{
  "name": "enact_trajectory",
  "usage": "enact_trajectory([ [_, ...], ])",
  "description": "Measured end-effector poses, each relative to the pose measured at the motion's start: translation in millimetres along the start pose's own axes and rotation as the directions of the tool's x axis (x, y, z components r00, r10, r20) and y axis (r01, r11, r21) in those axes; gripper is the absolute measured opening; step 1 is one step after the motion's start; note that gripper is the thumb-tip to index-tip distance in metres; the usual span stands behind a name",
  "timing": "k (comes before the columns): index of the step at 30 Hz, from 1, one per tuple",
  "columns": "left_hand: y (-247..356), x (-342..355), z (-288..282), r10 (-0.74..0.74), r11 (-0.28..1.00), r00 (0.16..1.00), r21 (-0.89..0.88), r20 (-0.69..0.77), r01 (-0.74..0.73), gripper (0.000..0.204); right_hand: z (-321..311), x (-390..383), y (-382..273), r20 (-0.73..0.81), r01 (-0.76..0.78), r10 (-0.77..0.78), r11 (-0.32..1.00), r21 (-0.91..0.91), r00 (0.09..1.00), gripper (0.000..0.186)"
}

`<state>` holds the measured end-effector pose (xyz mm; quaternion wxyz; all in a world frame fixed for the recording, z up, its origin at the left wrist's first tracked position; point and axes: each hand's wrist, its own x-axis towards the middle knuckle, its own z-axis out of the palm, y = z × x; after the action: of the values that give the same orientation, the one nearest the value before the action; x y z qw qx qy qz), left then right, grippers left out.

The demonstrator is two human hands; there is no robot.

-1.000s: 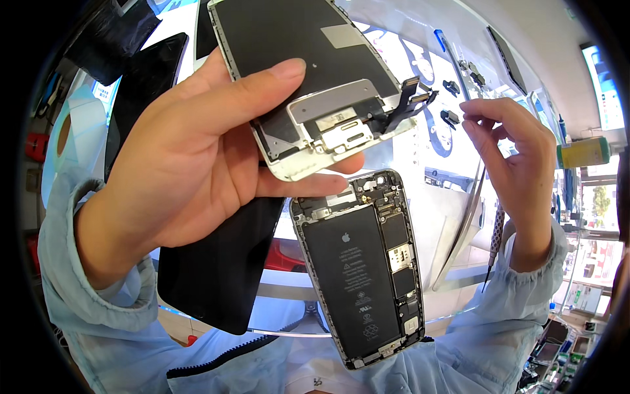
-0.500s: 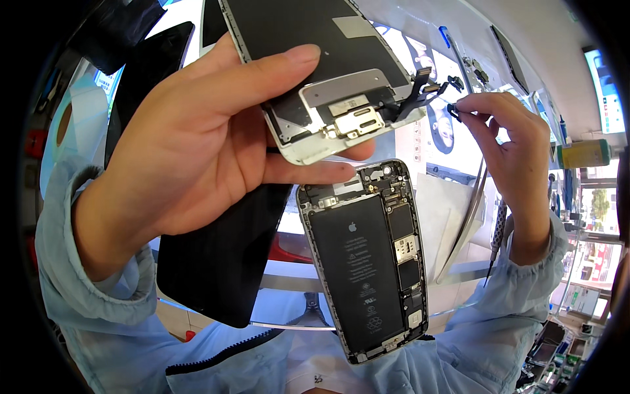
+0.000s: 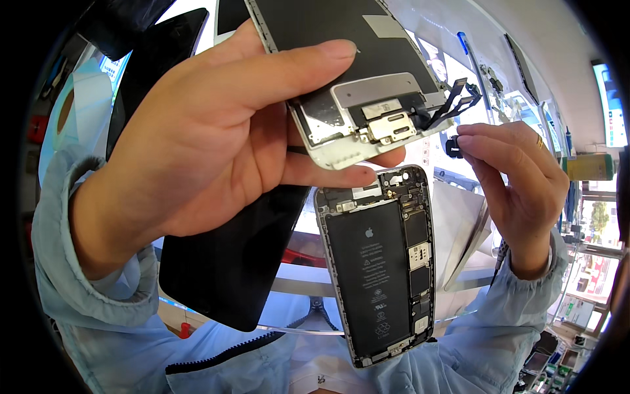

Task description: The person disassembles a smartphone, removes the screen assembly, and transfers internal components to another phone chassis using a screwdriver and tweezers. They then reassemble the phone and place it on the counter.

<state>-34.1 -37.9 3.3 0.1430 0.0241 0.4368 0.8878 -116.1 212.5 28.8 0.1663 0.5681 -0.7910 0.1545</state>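
Note:
My left hand [image 3: 190, 125] grips a phone screen assembly [image 3: 348, 59], its inner side facing up, thumb across the dark back plate. The assembly's white edge points toward me, and dark flex cables [image 3: 453, 98] stick out at its right corner. Just below those cables, my right hand [image 3: 515, 171] pinches a small black part [image 3: 453, 147], too small to name exactly. Under the left fingers lies an opened phone body [image 3: 371, 276], with its black battery and circuit board exposed. The left fingertips overlap its top edge in the picture; contact cannot be judged.
A large black tablet-like panel [image 3: 230, 262] lies beneath my left forearm, with another dark panel [image 3: 154, 65] beyond. Metal tweezers [image 3: 469, 243] rest at the right by a white sheet. A blue-tipped tool [image 3: 469, 52] and a yellow-green bottle [image 3: 588, 167] are farther right.
The screen assembly and phone body have shifted right in the picture. My right hand has moved down with the small black part, from beside the flex cables to below them.

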Motion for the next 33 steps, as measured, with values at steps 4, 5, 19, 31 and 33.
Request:
enact_trajectory([
  [4,-2.4,-1.3,-1.7,0.016,1.000,1.000,-0.027,0.017,-0.016,0.039,2.2,1.6,-4.6,-0.006,0.055,-0.055,0.997,0.046,0.998,0.017],
  [5,-2.2,-1.8,-1.9,0.011,1.000,1.000,-0.022,0.011,-0.011,0.038,2.7,2.3,-6.1,-0.006,0.070,-0.070,0.995,0.066,0.998,0.017],
  [19,-0.9,-2.2,0.1,0.031,0.999,0.999,-0.012,0.011,-0.031,0.036,18.9,6.9,-21.6,-0.018,0.148,-0.147,0.979,0.142,0.989,0.020],
  [31,0.4,-6.0,2.7,0.007,0.999,0.998,0.041,-0.063,-0.004,0.038,21.2,8.6,-22.3,-0.032,0.239,-0.237,0.968,0.075,0.971,0.022],
  [33,0.3,-5.8,3.6,0.009,0.999,0.998,0.048,-0.070,-0.005,0.038,20.2,8.8,-22.5,-0.014,0.238,-0.237,0.969,0.068,0.971,0.023],
])
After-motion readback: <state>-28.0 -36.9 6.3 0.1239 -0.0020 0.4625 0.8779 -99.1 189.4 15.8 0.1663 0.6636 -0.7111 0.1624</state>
